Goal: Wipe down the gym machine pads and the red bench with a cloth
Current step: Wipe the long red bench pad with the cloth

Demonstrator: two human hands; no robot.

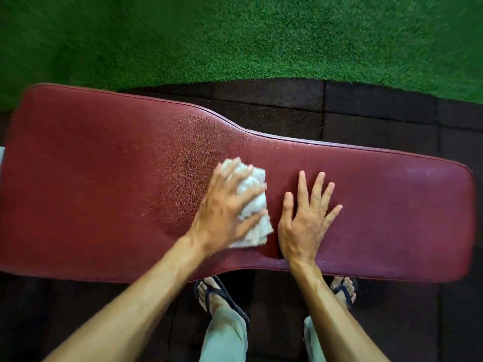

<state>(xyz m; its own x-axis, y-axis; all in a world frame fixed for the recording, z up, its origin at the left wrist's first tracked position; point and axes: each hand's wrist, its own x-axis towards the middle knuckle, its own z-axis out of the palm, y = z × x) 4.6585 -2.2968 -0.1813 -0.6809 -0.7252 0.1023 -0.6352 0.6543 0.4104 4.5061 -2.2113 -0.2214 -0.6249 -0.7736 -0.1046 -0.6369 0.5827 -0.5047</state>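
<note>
Stretching across the top of the view is a band of green artificial turf [235, 35], and below it lies a floor of dark rubber tiles [379, 113]. On those tiles stands the red bench [104, 178], its long axis running left to right across the view; the pad is wide at the left end and narrows past the middle into a slimmer section that ends in a rounded edge at the right. Its textured surface shows pale speckling near the centre and a lighter sheen toward the right end.

Both forearms reach in from the bottom edge onto the pad. The left hand [230, 207] is curled over a crumpled whitish cloth [252, 205], fingers wrapped around the bundle and pressing it down on the bench roughly at its middle, where the pad begins to narrow. The cloth sticks out past the fingers on the right side of that hand and hangs toward the near edge. Just beside it, not touching, the right hand [305, 226] lies flat on the pad with its fingers spread and empty, pointing away toward the turf.

Below the near edge of the bench two feet in dark sandals [219, 296] stand on the tiles, with pale trouser legs [224, 335] above them.
</note>
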